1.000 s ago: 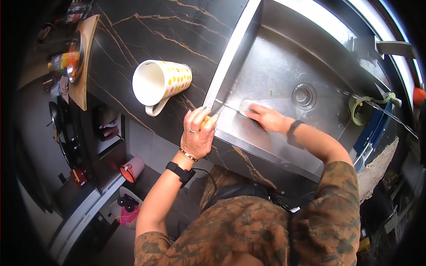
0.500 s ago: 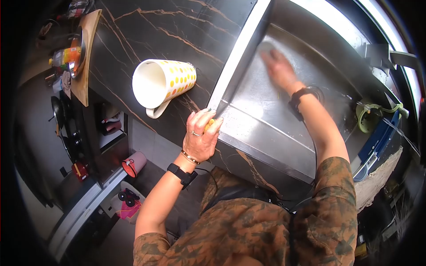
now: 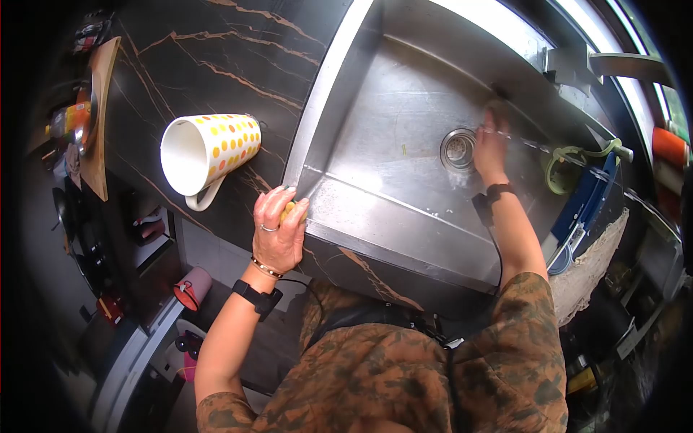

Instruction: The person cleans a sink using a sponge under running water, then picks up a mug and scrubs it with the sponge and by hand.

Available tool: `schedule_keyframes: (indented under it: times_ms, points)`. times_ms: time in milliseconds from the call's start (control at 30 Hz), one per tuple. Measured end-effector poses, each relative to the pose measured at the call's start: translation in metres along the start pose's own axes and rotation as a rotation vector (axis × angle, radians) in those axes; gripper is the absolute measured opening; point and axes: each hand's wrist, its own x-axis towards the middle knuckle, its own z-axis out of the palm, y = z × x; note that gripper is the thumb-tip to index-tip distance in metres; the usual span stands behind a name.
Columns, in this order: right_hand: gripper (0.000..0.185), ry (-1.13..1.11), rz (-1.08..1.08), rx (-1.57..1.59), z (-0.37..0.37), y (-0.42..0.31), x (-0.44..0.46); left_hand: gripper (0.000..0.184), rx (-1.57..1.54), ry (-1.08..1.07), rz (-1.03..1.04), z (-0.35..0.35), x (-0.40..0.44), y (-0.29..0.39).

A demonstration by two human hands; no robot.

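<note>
Sink (image 3: 390, 108): steel, beside dark tabletop (image 3: 238, 72);
Left hand (image 3: 276, 234): grip closed on yellow item (image 3: 288, 210) at sink's corner;
Right hand (image 3: 492, 148): blurred, inside sink beside drain (image 3: 458, 149); grip cannot be told;
Mug (image 3: 234, 148): dotted, on tabletop.

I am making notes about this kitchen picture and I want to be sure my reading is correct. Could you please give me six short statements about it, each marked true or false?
1. The dotted mug is on the dark counter, outside the sink. True.
2. All the mug's dots are blue. False: they are yellow and orange.
3. The left hand has a yellow item among its fingers. True.
4. The left hand wears no ring. False: a ring shows on one finger.
5. The right hand, blurred, is over the sink basin, near the drain. True.
6. The drain is completely hidden. False: it shows clearly.
</note>
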Motion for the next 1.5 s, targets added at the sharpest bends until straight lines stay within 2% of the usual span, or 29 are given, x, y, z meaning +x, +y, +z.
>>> schedule_keyframes:
  times_ms: [33,100,200,267,333,367,433,500,533,567,667,767,800,867,900,967,1033,1067,1133,1200,1267,1333,1400,1467,1500]
  points:
    - [0.048,0.032,0.014,-0.193,0.000,0.041,-0.008,0.037,-0.001,-0.001,0.003,0.001,-0.001,-0.001]
    - [0.048,-0.057,0.261,-0.190,-0.004,0.119,-0.021,0.040,0.003,0.003,0.003,0.000,0.000,0.001]
    - [0.050,-0.554,0.567,-0.387,0.001,0.206,-0.054,0.046,-0.003,0.016,-0.003,0.001,0.001,0.001]
    - [0.052,-0.563,0.609,-0.476,0.021,0.219,-0.096,0.041,-0.005,-0.002,0.007,0.000,-0.002,0.000]
    - [0.054,-0.559,0.609,-0.574,0.003,0.176,-0.105,0.040,-0.023,0.015,0.010,0.002,-0.001,-0.002]
    - [0.056,-0.725,0.685,-0.644,-0.030,0.106,-0.099,0.040,-0.027,0.004,0.006,0.001,-0.004,0.000]
    - [0.059,-0.967,0.624,-0.514,-0.056,0.066,-0.095,0.041,-0.014,0.005,0.011,0.001,0.000,-0.001]
    - [0.063,-0.941,0.682,-0.298,-0.046,0.053,-0.109,0.042,-0.006,0.007,0.012,0.000,0.001,-0.001]
    - [0.065,-0.790,0.767,-0.152,-0.031,0.048,-0.118,0.043,-0.005,0.010,0.010,0.000,0.001,-0.001]
    - [0.066,-0.740,0.653,-0.148,-0.015,0.045,-0.121,0.043,-0.004,0.008,0.013,0.000,0.000,0.000]
    - [0.069,-0.589,0.546,0.075,-0.039,-0.030,-0.072,0.043,-0.002,0.017,0.017,0.001,0.001,-0.001]
    - [0.066,-0.282,0.455,0.045,-0.023,0.000,-0.049,0.043,-0.015,0.019,0.022,0.001,0.000,0.001]
    - [0.060,-0.137,0.527,0.093,0.000,0.042,-0.040,0.042,-0.014,0.021,0.022,0.001,0.001,0.000]
    - [0.043,0.066,0.849,0.402,-0.002,0.064,-0.024,0.044,-0.007,0.024,0.015,0.000,0.001,0.001]
    - [0.033,0.125,1.091,0.667,-0.035,0.044,-0.003,0.045,-0.004,0.025,0.010,0.000,0.002,0.001]
    - [0.014,0.563,1.047,1.091,-0.046,0.037,0.026,0.045,-0.001,0.026,0.012,0.001,0.002,-0.001]
    - [0.018,0.739,0.830,1.205,-0.057,0.047,0.049,0.045,-0.003,0.021,0.006,0.001,-0.001,0.001]
    - [0.018,0.757,0.703,1.444,-0.068,0.053,0.054,0.045,0.000,0.021,0.008,0.001,-0.001,0.001]
    - [0.007,0.794,0.703,1.395,-0.089,0.066,0.083,0.045,0.007,0.019,0.006,0.000,0.002,0.001]
    - [0.024,0.576,0.850,1.502,-0.059,0.123,0.085,0.045,0.008,0.028,0.006,0.001,0.003,0.000]
    - [0.026,0.416,0.970,1.025,-0.042,0.119,0.079,0.045,-0.002,0.023,0.005,0.001,0.000,0.002]
    - [0.028,0.250,0.856,0.752,-0.010,0.134,0.079,0.045,-0.006,0.020,0.004,0.001,0.000,-0.001]
    - [0.032,0.266,0.712,0.758,-0.001,0.145,0.070,0.045,-0.011,0.019,0.006,0.000,0.001,0.000]
    - [0.028,0.452,0.652,0.926,-0.007,0.152,0.077,0.045,-0.009,0.013,0.004,0.000,0.000,0.000]
    - [0.026,0.586,0.639,1.097,-0.037,0.118,0.081,0.045,-0.012,0.018,0.004,0.001,0.001,0.000]
